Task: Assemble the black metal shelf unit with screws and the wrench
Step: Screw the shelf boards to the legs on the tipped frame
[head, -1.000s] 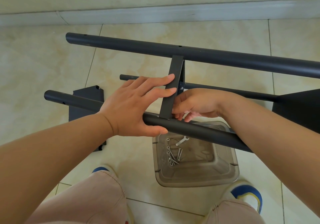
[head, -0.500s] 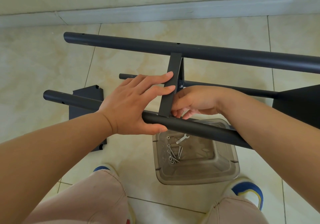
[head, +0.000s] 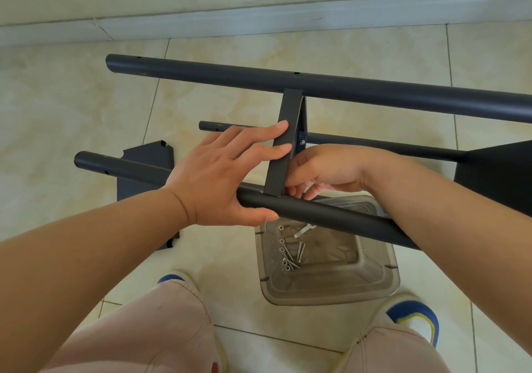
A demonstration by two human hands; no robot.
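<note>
On floor tiles | L hand point(head: 218, 177) on crossbar point(head: 283, 145) | no writing legible

Showing are three black tubes, the far one point(head: 288, 80), the near one point(head: 316, 214) and a thin one point(head: 374, 143), one flat crossbar point(head: 283, 148), two black panels point(head: 144, 168) point(head: 498, 174), one clear plastic bin point(head: 331, 286) holding one small wrench point(head: 305, 230) and roughly eight screws point(head: 290, 254), two hands point(head: 221, 177) point(head: 325, 168) and two shoes point(head: 414, 318) point(head: 172, 279).
</note>
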